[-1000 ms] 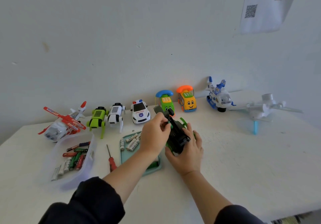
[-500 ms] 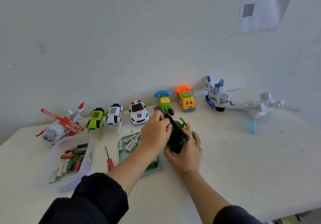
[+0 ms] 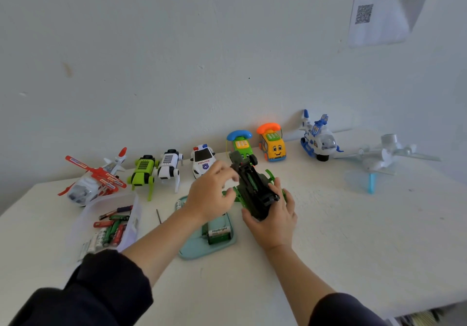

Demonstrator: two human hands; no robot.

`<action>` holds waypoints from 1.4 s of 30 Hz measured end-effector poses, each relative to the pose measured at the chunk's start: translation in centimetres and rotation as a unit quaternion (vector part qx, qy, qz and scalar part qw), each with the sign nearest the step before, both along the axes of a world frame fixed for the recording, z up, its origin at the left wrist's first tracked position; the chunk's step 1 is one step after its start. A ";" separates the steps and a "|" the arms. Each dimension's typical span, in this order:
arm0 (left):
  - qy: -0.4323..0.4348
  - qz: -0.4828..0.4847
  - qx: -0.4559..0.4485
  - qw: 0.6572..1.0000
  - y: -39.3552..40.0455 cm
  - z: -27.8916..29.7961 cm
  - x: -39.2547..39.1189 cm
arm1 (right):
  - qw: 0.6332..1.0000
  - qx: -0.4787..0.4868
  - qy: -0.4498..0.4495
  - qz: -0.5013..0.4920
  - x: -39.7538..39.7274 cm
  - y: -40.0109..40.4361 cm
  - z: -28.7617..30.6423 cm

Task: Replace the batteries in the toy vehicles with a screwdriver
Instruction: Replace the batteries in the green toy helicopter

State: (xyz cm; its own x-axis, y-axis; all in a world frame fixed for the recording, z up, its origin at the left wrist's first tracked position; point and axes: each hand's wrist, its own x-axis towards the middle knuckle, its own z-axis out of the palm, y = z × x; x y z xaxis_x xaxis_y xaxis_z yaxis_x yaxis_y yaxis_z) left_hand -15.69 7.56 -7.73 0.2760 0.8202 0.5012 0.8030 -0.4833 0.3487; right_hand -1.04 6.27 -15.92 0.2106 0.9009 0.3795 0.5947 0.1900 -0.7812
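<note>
toy (image 3: pixel 255 189) – tilted, just right of tray (image 3: pixel 192 251) | right hand (image 3: pixel 274 220) – fingers wrapped under toy | left hand (image 3: pixel 214 194) – fingers loosely spread beside it, blurred | tip: steady toy before working its battery bay

— What sort of place is this?
— A staged recording room, seemingly: bare white wall (image 3: pixel 177 47), a QR-code sheet (image 3: pixel 379 14) taped up, toys lined along a plain white bench (image 3: pixel 353 237).
— Not clearly a home, then.
</note>
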 end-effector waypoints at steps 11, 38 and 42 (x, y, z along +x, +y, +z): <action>0.380 -0.010 -0.211 0.900 -2.7 -2.0 -1.7 | 1.000 -0.010 0.002 0.008 0.2 -0.1 0.2; 0.058 0.080 -0.047 0.994 1.9 3.1 5.4 | 1.000 -0.004 0.006 0.008 0.2 0.0 0.2; 0.132 0.117 -0.021 0.984 2.2 3.0 5.7 | 1.000 0.002 -0.018 0.013 0.1 -0.2 0.1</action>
State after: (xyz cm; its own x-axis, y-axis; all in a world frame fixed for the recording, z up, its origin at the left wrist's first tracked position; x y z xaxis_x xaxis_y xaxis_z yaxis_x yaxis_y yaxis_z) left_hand -9.96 9.72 -4.76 0.1939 0.8949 0.4020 0.9558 -0.2647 0.1282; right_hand -0.93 6.09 -15.84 0.1730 0.9043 0.3903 0.6180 0.2089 -0.7579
